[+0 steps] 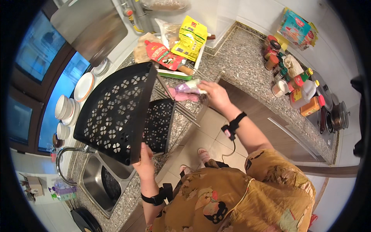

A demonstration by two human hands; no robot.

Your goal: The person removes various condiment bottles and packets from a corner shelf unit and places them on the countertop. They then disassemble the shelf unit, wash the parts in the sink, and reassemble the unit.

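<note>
My left hand (145, 161) grips the near lower corner of a black corner shelf rack (112, 110). Its upper tier has clover-shaped cutouts and is tilted up on edge. A lower black tier (157, 123) and thin metal legs (187, 114) show beside it, over the granite counter. My right hand (217, 96) has its fingers closed on the end of a small purple and white packet (190, 87), just right of the rack. Under the packet lies a pink cloth (183, 95), partly hidden.
Behind the rack, a white and green tray (175, 74) holds a yellow pouch (190, 38) and a red pouch (164, 56). A steel sink (91, 181) with a curved faucet (58, 164) is at left. Bowls (64, 107) line the windowsill; bottles and jars (303, 94) stand at right.
</note>
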